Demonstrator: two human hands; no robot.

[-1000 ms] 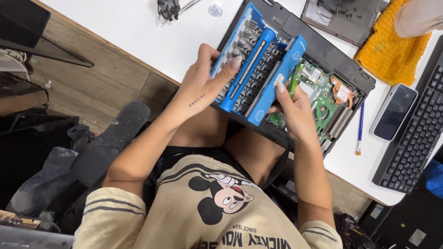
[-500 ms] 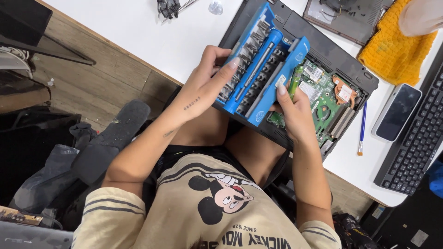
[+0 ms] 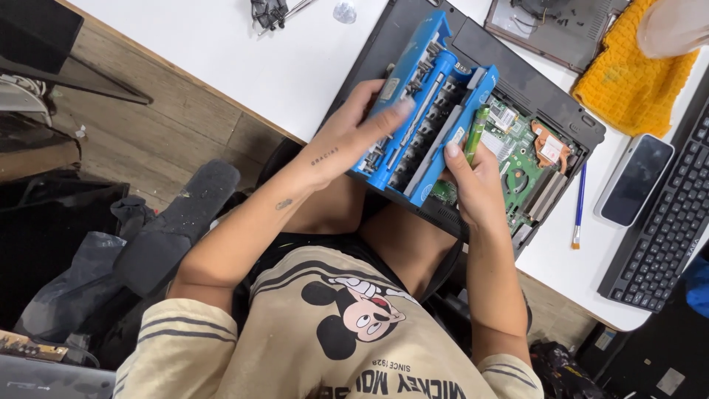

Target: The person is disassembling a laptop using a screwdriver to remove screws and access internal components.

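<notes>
White laminate counter (image 3: 221,52) carries an opened laptop (image 3: 532,111), circuit board exposed. Left hand (image 3: 347,140) and right hand (image 3: 473,177), grips clamped, hold a blue plastic bit case (image 3: 425,111) at 12 o'clock above the lap.

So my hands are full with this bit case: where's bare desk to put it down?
The white desk left of the opened laptop is bare up to the dark tool. The right side is crowded: yellow cloth, phone, brush, keyboard.
</notes>
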